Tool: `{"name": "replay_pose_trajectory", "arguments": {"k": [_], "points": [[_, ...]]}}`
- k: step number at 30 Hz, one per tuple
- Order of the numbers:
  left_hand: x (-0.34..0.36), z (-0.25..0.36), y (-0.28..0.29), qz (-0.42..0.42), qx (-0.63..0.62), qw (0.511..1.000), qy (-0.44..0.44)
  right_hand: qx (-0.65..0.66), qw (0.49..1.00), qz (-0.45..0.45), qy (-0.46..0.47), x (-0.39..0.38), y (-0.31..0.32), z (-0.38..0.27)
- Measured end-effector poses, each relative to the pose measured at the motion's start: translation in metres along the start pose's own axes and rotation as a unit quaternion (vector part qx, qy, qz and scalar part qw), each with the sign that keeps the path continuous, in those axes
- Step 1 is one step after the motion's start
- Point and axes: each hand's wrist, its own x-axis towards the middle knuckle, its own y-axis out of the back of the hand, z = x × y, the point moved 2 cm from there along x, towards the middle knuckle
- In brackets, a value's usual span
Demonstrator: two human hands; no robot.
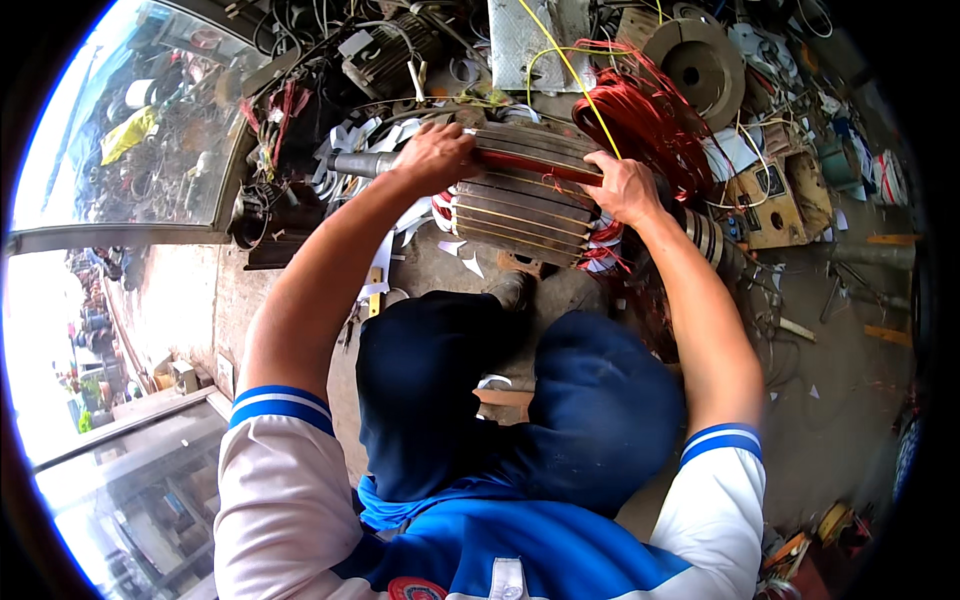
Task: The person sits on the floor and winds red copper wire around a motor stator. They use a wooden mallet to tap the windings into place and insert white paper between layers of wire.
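Observation:
In front of my knees lies a large motor rotor (525,208), a slotted dark cylinder with a grey shaft (360,164) sticking out to the left. A bundle of red winding wire (535,166) runs lengthwise along one of its slots. At the left end my left hand (435,158) is closed over the bundle, its fingertips partly hidden. My right hand (626,188) grips the bundle's right end, thumb and fingers bent around it. Red wire loops with white insulation (605,245) show at the rotor's lower right end. Yellowish strips line several slots.
Behind the rotor rests a big coil of red wire (650,110), beside a grey disc (695,75). A yellow wire (570,62) crosses above. An old motor (392,52) and tangled cables are at the back left. White paper scraps (472,262) litter the floor. A glass window (130,120) stands left.

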Motion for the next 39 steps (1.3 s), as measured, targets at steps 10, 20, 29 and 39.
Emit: {"name": "replay_pose_trajectory", "arguments": {"k": [10,20,29,39], "points": [[0.028,-0.047,-0.010,-0.030,-0.096,0.993,0.062,0.069,0.997,0.015,0.020,0.005,0.013,-0.011],[0.045,-0.068,-0.020,-0.024,-0.286,0.957,0.040,0.080,0.995,-0.025,-0.061,0.030,0.015,-0.010],[0.028,-0.060,-0.030,0.058,-0.352,0.934,-0.015,0.067,0.986,-0.139,-0.069,0.025,0.034,-0.032],[-0.036,-0.109,-0.035,0.170,-0.436,0.881,0.073,-0.050,0.992,-0.115,0.024,0.110,-0.068,-0.205]]}}
